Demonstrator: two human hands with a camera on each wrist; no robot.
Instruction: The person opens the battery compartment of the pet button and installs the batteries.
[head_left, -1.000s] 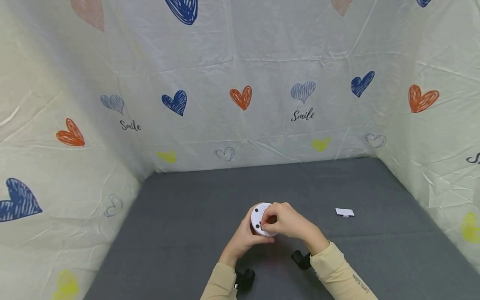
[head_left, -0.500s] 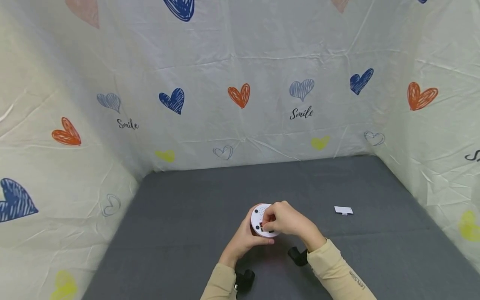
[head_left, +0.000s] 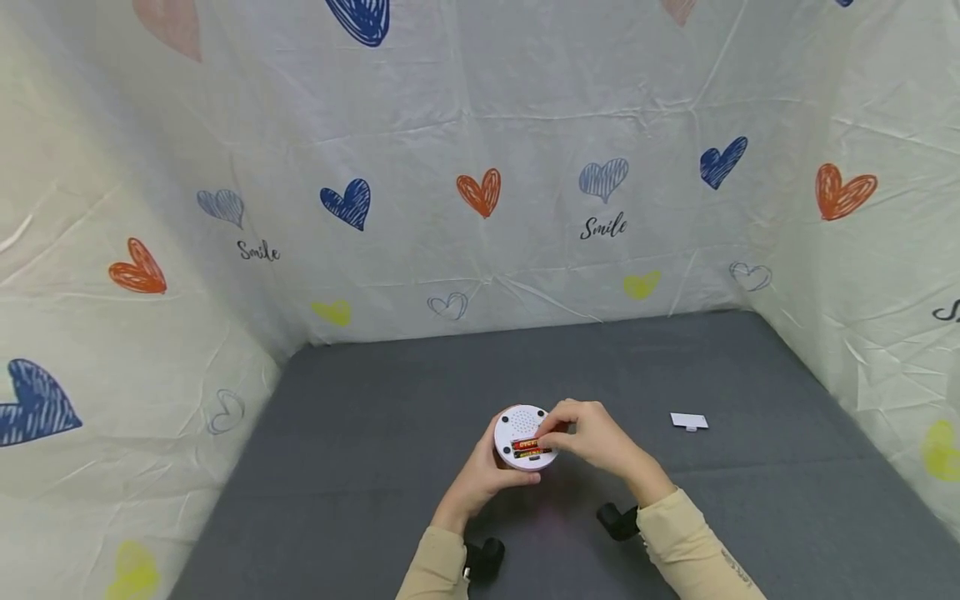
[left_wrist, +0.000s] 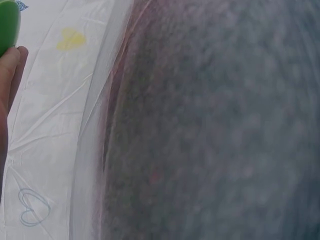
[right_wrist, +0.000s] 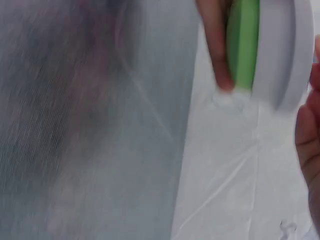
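My left hand (head_left: 483,468) grips a round white-and-green device (head_left: 522,421) from its left side, thumb along the near rim. Its white underside, with dark round feet and a patch of small holes, faces up toward me. Two red, black and yellow batteries (head_left: 528,446) lie side by side in the uncovered compartment. Thumb and forefinger of my right hand (head_left: 588,433) come together at the right end of the upper battery; I cannot tell whether they pinch it. Green shows on the device's body (right_wrist: 246,45) in the right wrist view, fingers on both sides.
A small white battery cover (head_left: 689,421) with a tab lies on the dark grey table (head_left: 375,433), right of the hands. Black wrist cameras (head_left: 483,560) sit below both wrists. White cloth (head_left: 525,100) printed with hearts encloses the back and sides.
My right hand has shifted right, uncovering the two batteries it was largely hiding. The device has moved slightly left in my left hand's grip. The battery cover stays where it was.
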